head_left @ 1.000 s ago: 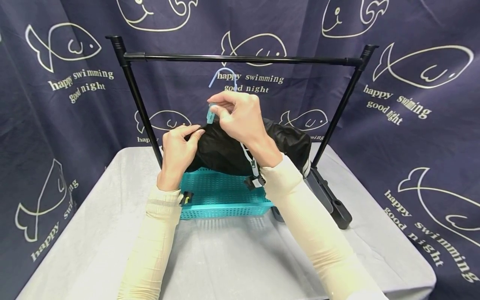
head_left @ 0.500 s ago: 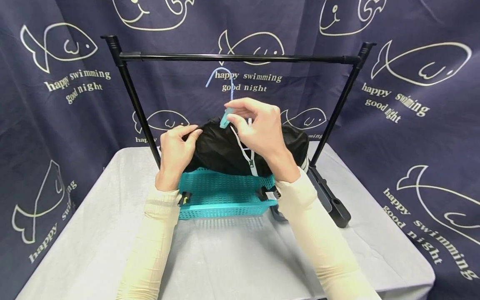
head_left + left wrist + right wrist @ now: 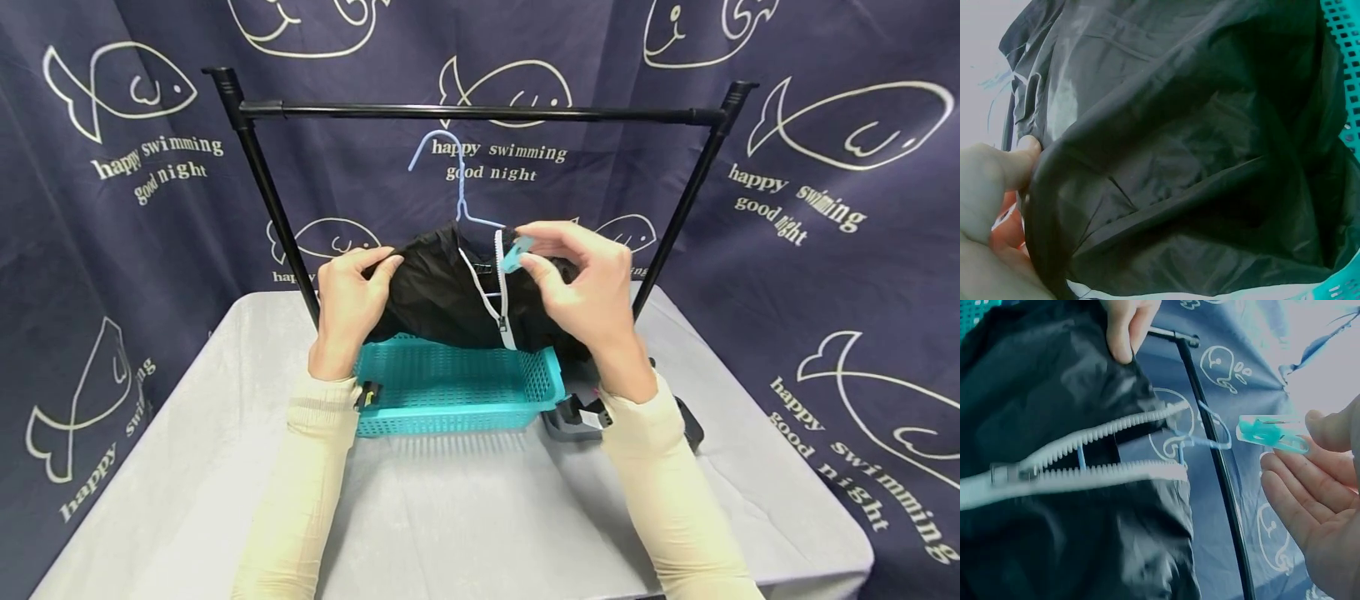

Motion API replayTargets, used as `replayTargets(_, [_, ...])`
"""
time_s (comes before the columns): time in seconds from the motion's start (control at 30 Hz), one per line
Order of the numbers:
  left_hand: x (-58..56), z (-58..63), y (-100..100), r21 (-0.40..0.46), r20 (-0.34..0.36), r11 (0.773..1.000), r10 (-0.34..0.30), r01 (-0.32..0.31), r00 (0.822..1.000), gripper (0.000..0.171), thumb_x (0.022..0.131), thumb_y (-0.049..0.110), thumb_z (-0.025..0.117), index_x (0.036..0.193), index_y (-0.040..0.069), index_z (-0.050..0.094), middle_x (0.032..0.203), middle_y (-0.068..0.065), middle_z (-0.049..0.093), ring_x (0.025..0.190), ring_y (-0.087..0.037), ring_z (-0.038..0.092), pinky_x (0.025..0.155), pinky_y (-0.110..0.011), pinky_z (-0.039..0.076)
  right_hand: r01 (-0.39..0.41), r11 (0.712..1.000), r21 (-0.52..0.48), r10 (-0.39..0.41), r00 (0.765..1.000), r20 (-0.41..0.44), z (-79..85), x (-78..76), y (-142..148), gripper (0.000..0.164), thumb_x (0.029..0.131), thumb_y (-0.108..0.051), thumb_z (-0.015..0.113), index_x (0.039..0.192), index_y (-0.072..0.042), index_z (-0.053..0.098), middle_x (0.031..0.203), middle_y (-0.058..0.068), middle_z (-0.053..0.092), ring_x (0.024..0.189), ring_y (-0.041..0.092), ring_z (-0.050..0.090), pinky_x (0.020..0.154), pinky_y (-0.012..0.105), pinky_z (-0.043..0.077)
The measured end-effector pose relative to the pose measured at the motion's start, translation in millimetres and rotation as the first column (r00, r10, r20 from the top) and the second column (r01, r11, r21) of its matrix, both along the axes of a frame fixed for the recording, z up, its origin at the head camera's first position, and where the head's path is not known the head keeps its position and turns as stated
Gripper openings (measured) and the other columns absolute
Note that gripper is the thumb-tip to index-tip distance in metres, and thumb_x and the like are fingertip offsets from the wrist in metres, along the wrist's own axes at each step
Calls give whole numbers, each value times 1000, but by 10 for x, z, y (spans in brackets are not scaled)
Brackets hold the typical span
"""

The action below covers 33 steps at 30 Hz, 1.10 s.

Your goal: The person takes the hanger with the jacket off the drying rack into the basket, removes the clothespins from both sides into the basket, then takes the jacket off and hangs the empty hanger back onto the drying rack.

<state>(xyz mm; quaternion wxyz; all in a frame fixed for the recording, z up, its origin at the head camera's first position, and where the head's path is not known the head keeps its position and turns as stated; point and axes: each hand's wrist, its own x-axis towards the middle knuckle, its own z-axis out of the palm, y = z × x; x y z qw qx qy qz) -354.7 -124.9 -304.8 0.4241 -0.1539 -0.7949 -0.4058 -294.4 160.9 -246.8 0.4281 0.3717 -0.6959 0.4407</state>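
A black jacket (image 3: 435, 296) with a white front zipper (image 3: 1116, 428), partly unzipped at the neck, is on a light blue wire hanger (image 3: 461, 179) whose hook sticks up from the collar. My left hand (image 3: 348, 300) pinches the jacket's shoulder edge between thumb and fingers; in the left wrist view the thumb (image 3: 1022, 162) presses on the fabric. My right hand (image 3: 588, 283) pinches a turquoise clothespin (image 3: 1272, 431) beside the zipper's top. The right wrist view shows the clothespin apart from the jacket. My right hand hides part of the jacket's other shoulder.
Below the jacket a turquoise perforated basket (image 3: 457, 423) stands on the table (image 3: 450, 517). A black rack's bar (image 3: 480, 113) spans above the hanger hook, with a post (image 3: 273, 200) at each side. Behind hangs a dark blue fish-print curtain (image 3: 825, 275).
My right hand has moved right with the clothespin, from beside the left shoulder across the collar to the zipper's other side, uncovering the zipper and hanger neck. My left hand stays on the shoulder.
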Motion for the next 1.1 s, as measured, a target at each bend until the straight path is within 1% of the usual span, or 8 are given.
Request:
replayTargets(0.1, [1,6,8,10,-4,1000,-1,1,1000,13,89,18,83,100,12,85,94,-9,79,90,-26,74,85,-41,56,1,1000,-18,-1,1000,4,-23,6,144,26,85,2,79,111,-2,78,95,7,78,81,16,74,83,29,59])
replayTargets(0.23, [-10,8,5,16,-5,1000,3,-3,1000,13,89,18,83,100,12,85,95,-8,79,91,-25,74,86,-42,55,57,998,-40,-57,998,12,-55,2,319,26,85,3,79,111,-1,78,99,7,78,81,10,73,84,28,59])
replayTargets(0.4, [-29,-15,2,10,-1,1000,10,-10,1000,13,89,18,82,101,12,85,96,-8,80,92,-26,75,88,-42,56,131,988,-80,-127,990,53,40,141,485,25,84,13,74,109,11,75,94,23,75,80,4,70,81,22,58])
replayTargets(0.53, [-33,-26,-15,6,6,1000,26,-26,1000,14,89,19,82,101,12,85,96,-8,80,93,-26,75,88,-42,55,211,971,-115,-200,974,103,107,216,636,24,85,13,72,108,12,74,88,29,71,78,1,68,83,19,57])
replayTargets(0.67, [-32,-17,-29,11,16,1000,29,-29,999,14,90,20,82,101,13,85,95,-8,80,92,-26,75,87,-41,55,285,948,-144,-263,952,156,77,141,816,24,85,8,74,109,7,77,89,24,73,77,2,68,85,19,57])
replayTargets(0.8, [-30,-8,-34,13,33,999,33,-33,999,15,91,22,81,103,14,85,97,-7,80,94,-24,74,89,-40,55,322,935,-152,-291,937,192,29,72,932,24,85,6,74,109,5,78,87,16,75,76,1,68,84,17,56])
replayTargets(0.93, [-26,-12,-33,16,39,999,45,-45,998,14,91,22,81,103,15,85,98,-7,80,96,-23,75,91,-39,55,361,924,-125,-329,919,219,-29,35,1010,24,85,7,72,108,7,76,87,19,75,76,-2,68,81,13,55])
replayTargets(1.1, [-23,-20,-27,10,34,999,39,-39,999,14,90,21,81,103,15,85,99,-7,80,97,-24,75,93,-39,54,451,889,-78,-412,863,291,-223,-161,1251,23,87,-1,75,109,-3,80,90,12,77,76,-6,67,75,8,52])
